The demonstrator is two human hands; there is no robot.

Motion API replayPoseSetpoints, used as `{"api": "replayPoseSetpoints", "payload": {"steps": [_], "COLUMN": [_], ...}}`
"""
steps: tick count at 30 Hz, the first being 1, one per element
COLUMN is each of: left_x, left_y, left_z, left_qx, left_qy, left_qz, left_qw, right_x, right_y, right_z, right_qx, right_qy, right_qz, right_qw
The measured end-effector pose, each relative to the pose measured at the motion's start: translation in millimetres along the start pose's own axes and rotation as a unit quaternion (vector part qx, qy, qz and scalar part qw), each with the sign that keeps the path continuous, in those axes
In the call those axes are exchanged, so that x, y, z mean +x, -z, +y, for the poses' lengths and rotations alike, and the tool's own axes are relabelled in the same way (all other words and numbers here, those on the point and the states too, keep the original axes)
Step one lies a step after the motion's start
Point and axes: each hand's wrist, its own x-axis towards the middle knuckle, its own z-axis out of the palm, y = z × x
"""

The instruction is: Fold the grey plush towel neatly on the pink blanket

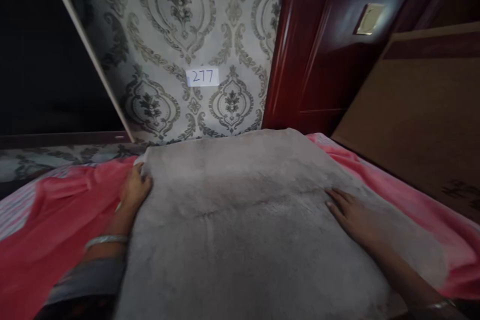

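A large grey plush cloth [240, 240] lies spread out in front of me, with a crease running across its middle. At its far left edge, my left hand [135, 187] has its fingers bent around the border, gripping the cloth near the corner. My right hand [348, 212] rests palm down on the cloth's right part, fingers stretched out and holding nothing. Beneath the cloth, a pink blanket [93, 195] shows on both sides.
Behind the cloth rises a patterned wall with a paper label [203, 77] reading 277. A dark screen [56, 60] stands at the left. On the right are a dark red wooden panel [318, 60] with a switch plate [369, 19] and a large cardboard box [420, 110].
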Motion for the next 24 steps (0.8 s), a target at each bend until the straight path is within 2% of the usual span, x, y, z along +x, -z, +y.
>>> {"api": "replayPoseSetpoints", "payload": {"steps": [5, 7, 9, 13, 16, 18, 20, 22, 24], "left_x": [5, 7, 9, 9, 12, 17, 23, 31, 38], "left_y": [0, 0, 1, 2, -2, -7, -14, -22, -31], "left_z": [0, 2, 4, 5, 0, -7, -18, -31, -44], "left_qx": [0.028, 0.036, 0.053, 0.088, 0.089, 0.091, 0.096, 0.099, 0.093], "left_qy": [-0.004, 0.006, 0.011, 0.022, 0.021, 0.013, 0.006, 0.002, 0.000], "left_qz": [-0.054, -0.058, -0.055, -0.041, -0.037, -0.053, -0.059, -0.043, -0.032], "left_qw": [0.998, 0.998, 0.997, 0.995, 0.995, 0.994, 0.994, 0.994, 0.995], "right_x": [21, 42, 68, 113, 139, 154, 167, 179, 191], "right_y": [12, 19, 20, -4, -26, -33, -33, -30, -26], "right_z": [-5, -22, -48, -96, -98, -82, -60, -38, -22], "right_qx": [-0.018, -0.033, -0.033, -0.001, -0.004, -0.026, -0.052, -0.069, -0.075], "right_qy": [-0.019, -0.014, 0.034, 0.138, 0.168, 0.121, 0.028, -0.055, -0.103], "right_qz": [-0.009, -0.012, -0.030, -0.130, -0.183, -0.177, -0.145, -0.111, -0.088], "right_qw": [1.000, 0.999, 0.998, 0.982, 0.969, 0.976, 0.988, 0.990, 0.988]}}
